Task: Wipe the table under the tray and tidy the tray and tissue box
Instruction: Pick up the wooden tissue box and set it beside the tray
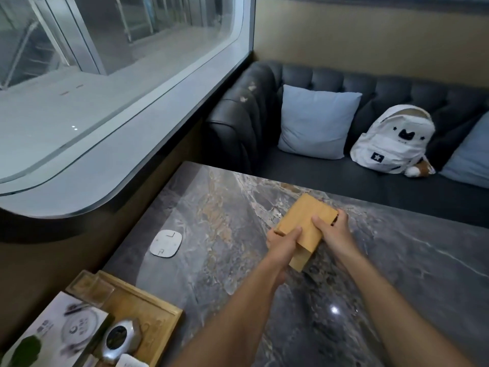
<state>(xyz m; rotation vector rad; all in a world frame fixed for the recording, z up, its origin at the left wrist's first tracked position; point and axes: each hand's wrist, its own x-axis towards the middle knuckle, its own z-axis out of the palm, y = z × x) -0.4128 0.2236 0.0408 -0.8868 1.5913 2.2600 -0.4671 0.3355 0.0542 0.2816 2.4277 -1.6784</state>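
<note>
The wooden tissue box (304,229) sits tilted between both hands; the left hand (283,241) and right hand (333,231) squeeze its sides.

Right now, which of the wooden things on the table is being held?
The wooden tissue box, gripped by the left hand and right hand. The wooden tray sits untouched at the near left corner.

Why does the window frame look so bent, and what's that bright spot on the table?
Head view: the wide-angle lens bows the window frame; the bright dot is glare from a light on the glossy marble table; the tray at the lower-left corner looks soft and smeared, while both hands on the wooden tissue box stay fairly sharp.
</note>
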